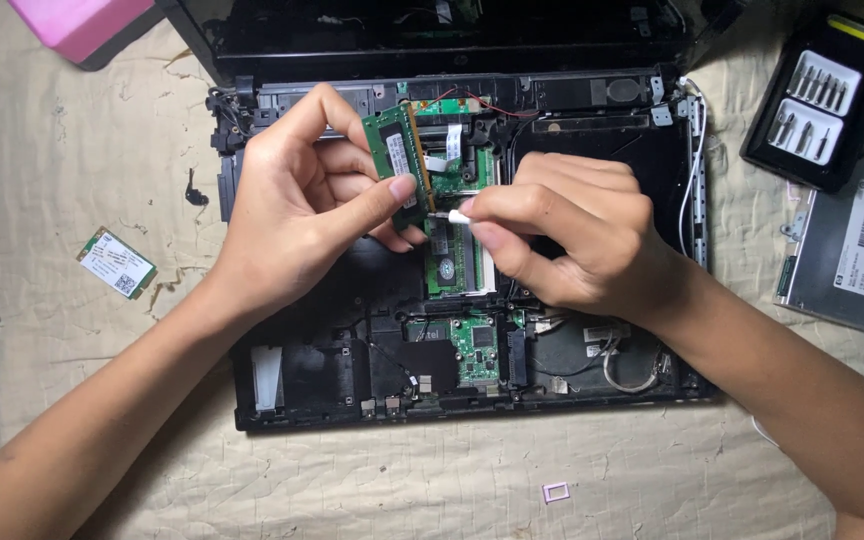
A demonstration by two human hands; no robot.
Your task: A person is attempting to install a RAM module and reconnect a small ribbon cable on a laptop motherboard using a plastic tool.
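Forearms enter from 7 and 5 o'clock over an opened laptop base point(302, 385) lying on a wrinkled beige cloth point(72, 140). Left hand point(297, 205) pinches a green memory module point(397, 160) between thumb and fingers, held above the board at centre; its long axis runs roughly 12 to 6 o'clock, tilted on edge. Right hand point(562, 240) is closed around a small white-tipped tool point(457, 215) touching the module's lower end; its shaft is hidden by the fingers. A second module point(450, 262) sits in the slot beneath. Bit case point(820, 100) at 2 o'clock, optical drive point(857, 250), cut off, at 3, small wireless card point(115, 262) at 9.
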